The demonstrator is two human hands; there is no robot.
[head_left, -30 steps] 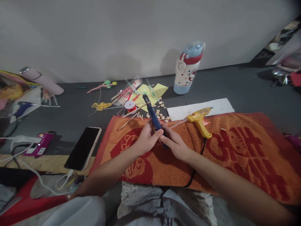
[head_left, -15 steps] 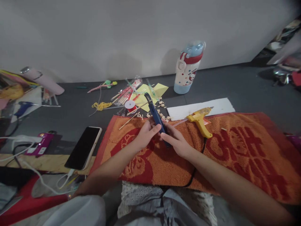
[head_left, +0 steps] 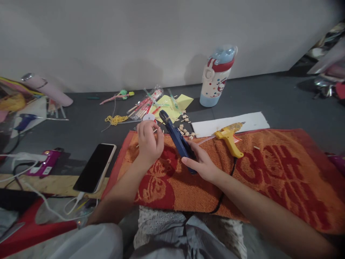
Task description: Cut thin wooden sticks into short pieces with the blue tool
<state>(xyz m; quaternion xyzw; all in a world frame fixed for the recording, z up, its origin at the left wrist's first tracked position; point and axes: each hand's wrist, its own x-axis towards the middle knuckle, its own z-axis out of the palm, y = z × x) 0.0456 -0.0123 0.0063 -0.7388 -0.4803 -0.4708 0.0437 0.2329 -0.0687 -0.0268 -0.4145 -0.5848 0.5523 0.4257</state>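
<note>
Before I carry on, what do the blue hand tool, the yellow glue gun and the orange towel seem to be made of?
Blue hand tool: probably plastic or rubber-covered, by its even, satin surface; its dark head may be metal.
Yellow glue gun: likely hard plastic, from its smooth, moulded-looking body.
Orange towel: apparently terry cloth, from its fuzzy pile; fibre unclear.

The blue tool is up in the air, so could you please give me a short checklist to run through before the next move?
1. Blue tool gripped by the right hand: ok.
2. Left hand apart from the blue tool: ok.
3. Left hand holding anything: cannot tell.
4. Glue gun apart from both hands: ok.
5. Towel free of scraps: not ok, a small scrap lies on it.
6. Bottle upright: ok.
</note>
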